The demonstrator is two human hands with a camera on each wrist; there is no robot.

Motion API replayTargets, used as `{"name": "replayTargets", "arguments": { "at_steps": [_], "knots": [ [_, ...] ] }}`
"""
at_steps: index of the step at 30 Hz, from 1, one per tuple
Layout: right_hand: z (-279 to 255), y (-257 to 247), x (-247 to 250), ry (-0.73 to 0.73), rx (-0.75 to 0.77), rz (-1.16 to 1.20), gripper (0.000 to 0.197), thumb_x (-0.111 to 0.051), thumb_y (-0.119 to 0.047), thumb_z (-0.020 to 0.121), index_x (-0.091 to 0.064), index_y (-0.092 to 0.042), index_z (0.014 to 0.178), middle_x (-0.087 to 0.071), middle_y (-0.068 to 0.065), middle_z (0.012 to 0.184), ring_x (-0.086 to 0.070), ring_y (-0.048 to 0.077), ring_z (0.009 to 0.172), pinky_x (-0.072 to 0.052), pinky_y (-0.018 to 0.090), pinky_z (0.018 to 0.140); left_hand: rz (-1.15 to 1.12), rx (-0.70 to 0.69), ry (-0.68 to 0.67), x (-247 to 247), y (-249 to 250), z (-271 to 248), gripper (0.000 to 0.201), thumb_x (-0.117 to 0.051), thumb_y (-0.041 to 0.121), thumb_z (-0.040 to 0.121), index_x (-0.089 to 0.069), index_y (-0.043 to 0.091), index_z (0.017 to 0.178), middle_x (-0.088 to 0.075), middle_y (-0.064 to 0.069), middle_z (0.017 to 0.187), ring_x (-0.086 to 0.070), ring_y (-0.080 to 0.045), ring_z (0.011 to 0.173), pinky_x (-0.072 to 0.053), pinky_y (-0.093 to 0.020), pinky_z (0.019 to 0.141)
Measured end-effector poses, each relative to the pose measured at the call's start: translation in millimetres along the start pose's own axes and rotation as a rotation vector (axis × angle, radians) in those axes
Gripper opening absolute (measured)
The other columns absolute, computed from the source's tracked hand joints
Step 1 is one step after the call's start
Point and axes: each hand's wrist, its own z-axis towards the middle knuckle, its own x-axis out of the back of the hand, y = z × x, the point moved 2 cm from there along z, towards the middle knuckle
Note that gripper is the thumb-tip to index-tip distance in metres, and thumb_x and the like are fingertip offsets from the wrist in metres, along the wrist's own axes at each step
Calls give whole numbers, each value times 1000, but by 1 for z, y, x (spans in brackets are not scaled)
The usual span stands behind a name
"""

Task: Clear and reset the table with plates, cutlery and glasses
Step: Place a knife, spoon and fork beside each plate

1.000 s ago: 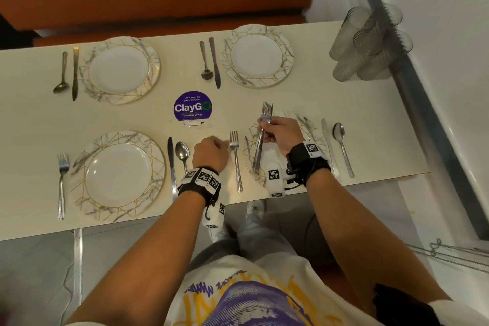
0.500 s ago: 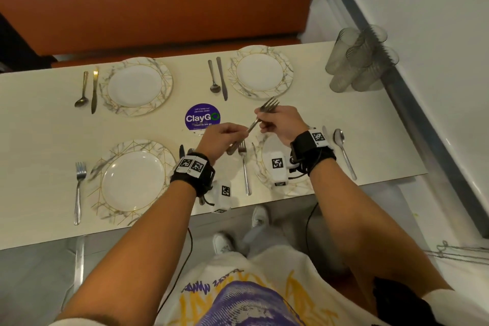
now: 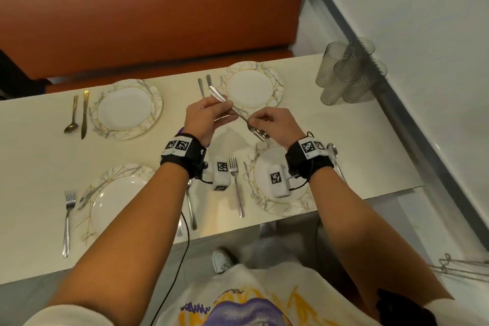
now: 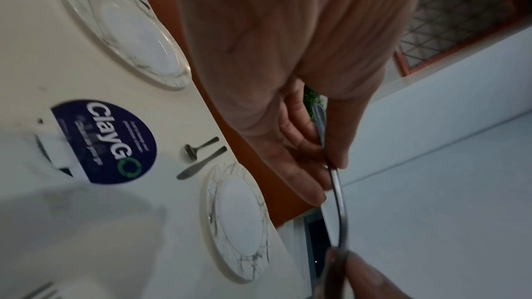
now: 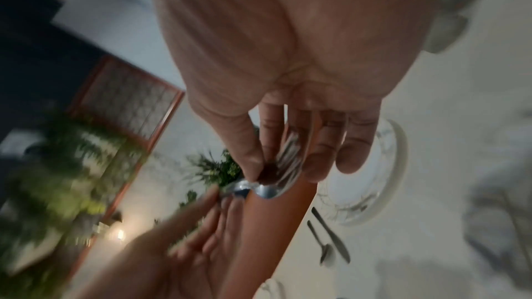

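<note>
A silver fork (image 3: 238, 114) is held in the air over the middle of the table (image 3: 39, 167), handle end toward the far left and tines toward me. My left hand (image 3: 225, 111) grips the handle; in the left wrist view its thumb and fingers (image 4: 305, 144) pinch the fork (image 4: 339, 201). My right hand (image 3: 251, 120) pinches the neck just above the tines, and the right wrist view shows the tines (image 5: 285, 154) under its fingers. Four marbled plates lie on the table: far left (image 3: 127, 110), far right (image 3: 251, 87), near left (image 3: 116, 198), and near right (image 3: 275, 204), partly hidden by my right wrist.
Another fork (image 3: 236, 185) lies left of the near right plate, a spoon (image 3: 334, 156) to its right. A fork (image 3: 68, 219) lies at the near left. A spoon (image 3: 72, 116) and knife (image 3: 84, 114) flank the far left plate. Several glasses (image 3: 349, 74) stand by the wall.
Both hands rose and moved farther over the table with the fork. My left hand took the handle, and the fork swung round so its tines point toward me.
</note>
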Motion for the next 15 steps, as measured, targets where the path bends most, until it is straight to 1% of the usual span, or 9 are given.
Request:
{"name": "replayTargets", "arguments": {
  "at_steps": [1,3,5,8,9,10,11,13,15],
  "knots": [
    [6,-2,4,-4,25,-62,9,-77,-27,84,-77,-23,92,-77,-3,82,-71,11,75,-53,27,67,-1,2,14,-9,-1,7,16,-73,-2,91,-70,-6,106,-72,-24,99,-73,-32,90,-63,-39,85],
    [18,-6,13,-12,73,-163,13,-74,-31,86,-75,-22,96,-76,-6,79,-72,7,74,-55,23,68,10,1,38,-28,-3,23,12,-74,0,90,-72,-3,102,-72,-17,91,-72,-28,86,-63,-39,82],
    [31,-9,24,6,125,-242,13,-74,-31,87,-75,-19,93,-74,-9,75,-69,2,70,-52,15,68,34,7,53,-47,-5,40,14,-75,1,90,-72,-3,104,-71,-14,89,-71,-25,83,-63,-36,78],
    [58,-3,44,10,133,-290,9,-76,-28,86,-75,-20,83,-72,-10,74,-65,-5,65,-44,7,64,55,33,83,-75,-7,65,19,-77,2,89,-72,-2,107,-73,-12,88,-71,-22,80,-62,-32,72],
    [69,-1,52,2,126,-309,8,-77,-28,85,-75,-21,82,-72,-11,74,-64,-6,66,-43,7,66,64,38,95,-84,-6,73,22,-78,4,88,-72,-2,109,-73,-12,87,-70,-21,78,-61,-31,70],
    [79,3,59,-6,117,-308,8,-78,-28,84,-76,-21,81,-72,-12,74,-66,-4,68,-47,13,70,74,39,108,-92,-6,81,25,-79,5,88,-72,-2,111,-73,-10,85,-70,-20,76,-61,-30,69],
    [90,6,66,-12,109,-287,8,-78,-28,83,-77,-20,82,-73,-10,74,-68,1,70,-52,21,74,87,37,121,-99,-5,88,26,-79,7,88,-72,0,112,-73,-8,83,-69,-18,74,-61,-29,68],
    [110,12,83,-5,97,-251,10,-79,-25,83,-78,-16,85,-75,-7,77,-71,12,75,-57,34,78,117,31,145,-111,-4,103,22,-78,11,90,-75,5,110,-73,-4,82,-69,-14,71,-60,-27,67],
    [131,22,100,31,62,-223,9,-79,-24,83,-79,-15,88,-76,-2,82,-71,17,79,-59,39,79,156,26,171,-118,-3,116,18,-76,15,92,-75,11,110,-73,-2,85,-68,-13,74,-60,-24,68]
  ]
}}
